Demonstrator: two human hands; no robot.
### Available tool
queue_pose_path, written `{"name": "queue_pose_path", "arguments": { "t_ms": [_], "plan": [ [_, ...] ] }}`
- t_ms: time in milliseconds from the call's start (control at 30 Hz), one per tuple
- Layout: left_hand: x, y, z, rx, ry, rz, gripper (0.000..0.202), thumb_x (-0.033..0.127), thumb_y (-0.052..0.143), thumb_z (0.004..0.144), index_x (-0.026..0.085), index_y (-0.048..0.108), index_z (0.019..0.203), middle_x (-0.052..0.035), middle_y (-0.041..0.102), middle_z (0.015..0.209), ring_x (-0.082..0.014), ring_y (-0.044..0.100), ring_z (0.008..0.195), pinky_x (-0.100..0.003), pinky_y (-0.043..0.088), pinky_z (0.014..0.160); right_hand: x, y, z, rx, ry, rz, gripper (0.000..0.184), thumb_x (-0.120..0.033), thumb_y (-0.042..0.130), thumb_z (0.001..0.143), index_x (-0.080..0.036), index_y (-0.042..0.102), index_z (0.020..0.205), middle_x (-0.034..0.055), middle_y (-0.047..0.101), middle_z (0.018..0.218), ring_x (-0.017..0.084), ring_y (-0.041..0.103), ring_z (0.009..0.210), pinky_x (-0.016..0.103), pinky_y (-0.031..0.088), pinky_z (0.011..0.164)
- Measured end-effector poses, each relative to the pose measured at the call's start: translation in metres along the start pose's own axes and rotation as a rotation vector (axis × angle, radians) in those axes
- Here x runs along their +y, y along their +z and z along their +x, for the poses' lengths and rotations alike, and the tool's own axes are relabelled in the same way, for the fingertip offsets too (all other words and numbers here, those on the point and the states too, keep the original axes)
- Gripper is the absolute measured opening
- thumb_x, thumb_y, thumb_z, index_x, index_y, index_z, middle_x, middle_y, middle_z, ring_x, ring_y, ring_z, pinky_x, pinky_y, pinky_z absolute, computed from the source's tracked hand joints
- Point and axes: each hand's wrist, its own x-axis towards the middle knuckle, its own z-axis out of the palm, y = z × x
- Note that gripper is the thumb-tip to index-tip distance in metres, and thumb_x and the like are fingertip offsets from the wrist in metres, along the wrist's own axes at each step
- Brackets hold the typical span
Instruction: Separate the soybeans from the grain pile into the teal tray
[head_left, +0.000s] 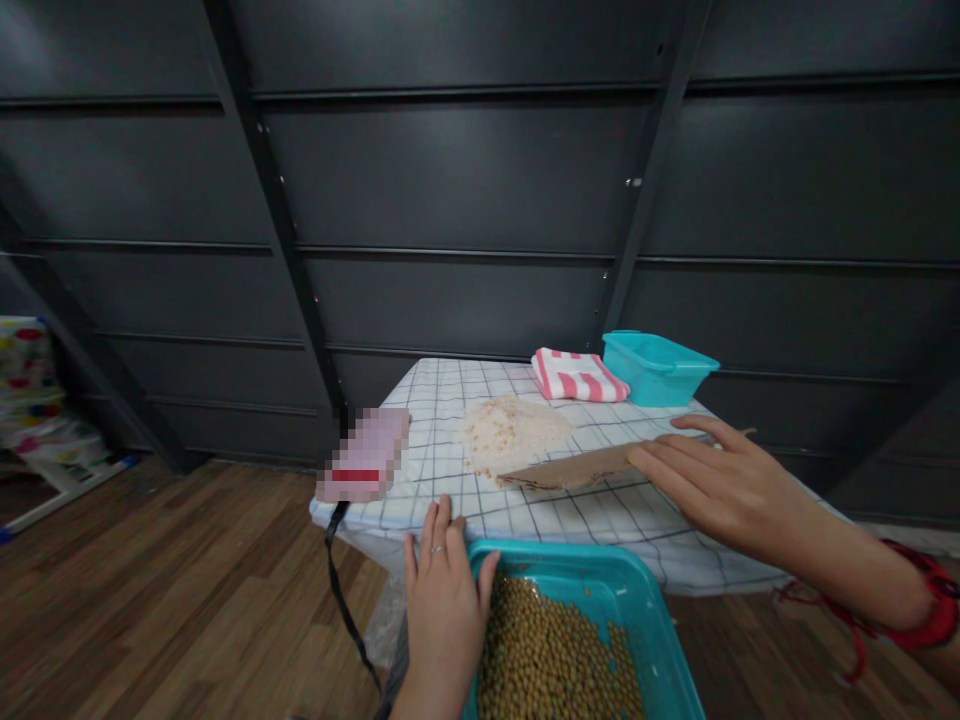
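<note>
Cardboard strip (570, 467) lies on the gridded tablecloth (600, 520), its long axis running left to right and rising a little toward the right. Its narrow left end points at the near edge of a loose pile of pale grains (510, 432) and sits just beside it, perhaps touching. The right hand (712, 480) covers the strip's right half, fingers stretched nearly straight and laid along it. The thumb is hidden, so whether the hand pinches the strip or only presses on it cannot be told. A red band (930, 600) circles that wrist.

Below the table's near edge is a teal tray (585, 565), held lower than the tabletop, with its far rim close under the cloth. It holds a layer of small tan beans (555, 660) (soybeans, by the look of them) that covers most of what shows of its floor. The left hand (444, 590) clasps the tray's far-left corner, thumb over the rim on the inside and fingers outside, their tips reaching up to the table's edge. A ring (437, 549) sits on one finger.

At the far right corner of the table stands a teal tub (656, 365), its inside out of sight. A pink-and-white striped towel (577, 375) lies folded, touching the tub's left side. On the table's left edge rests a blurred pink object (365, 455), and a black strap (341, 590) hangs from it toward the wooden floor (187, 580).
</note>
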Motion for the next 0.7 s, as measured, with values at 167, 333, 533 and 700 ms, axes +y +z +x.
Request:
{"name": "queue_pose_path", "arguments": {
  "t_ms": [167,333,533,700],
  "plan": [
    [0.0001,0.0014,-0.002,-0.032,-0.016,-0.012,0.033,0.039,0.038,0.083,0.014,0.051,0.1,-0.0181,0.055,0.118,-0.029,0.05,0.111,-0.051,0.044,0.083,-0.0007,0.0004,-0.0014,-0.038,-0.021,-0.018,0.026,-0.001,0.036,0.081,-0.016,0.056,0.087,0.0019,0.066,0.073,0.013,0.057,0.068,0.033,0.041,0.076],
    [-0.0001,0.0025,-0.0015,-0.038,-0.02,-0.015,0.032,0.039,0.038,0.083,0.014,0.051,0.099,-0.0183,0.055,0.118,-0.0295,0.05,0.11,-0.051,0.044,0.083,-0.0016,-0.0055,-0.0025,0.001,-0.01,0.019,0.028,0.0,0.033,0.081,-0.017,0.055,0.085,0.0016,0.065,0.071,0.013,0.057,0.065,0.032,0.041,0.075],
    [0.0007,0.0003,-0.0012,-0.027,-0.017,-0.032,0.031,0.038,0.037,0.083,0.014,0.049,0.099,-0.0182,0.056,0.117,-0.0298,0.051,0.109,-0.051,0.045,0.081,0.0012,-0.0032,-0.004,0.007,0.005,-0.034,0.025,0.0,0.035,0.081,-0.014,0.055,0.085,0.0037,0.065,0.069,0.014,0.057,0.063,0.034,0.042,0.075],
    [0.0012,-0.0016,-0.0008,-0.027,-0.005,-0.029,0.032,0.038,0.038,0.083,0.013,0.049,0.099,-0.0191,0.056,0.117,-0.0301,0.051,0.109,-0.051,0.046,0.081,-0.0001,-0.0009,-0.0055,-0.044,-0.013,-0.035,0.027,0.0,0.035,0.081,-0.016,0.056,0.087,0.0018,0.066,0.071,0.013,0.057,0.066,0.033,0.042,0.075]
  ]
}}
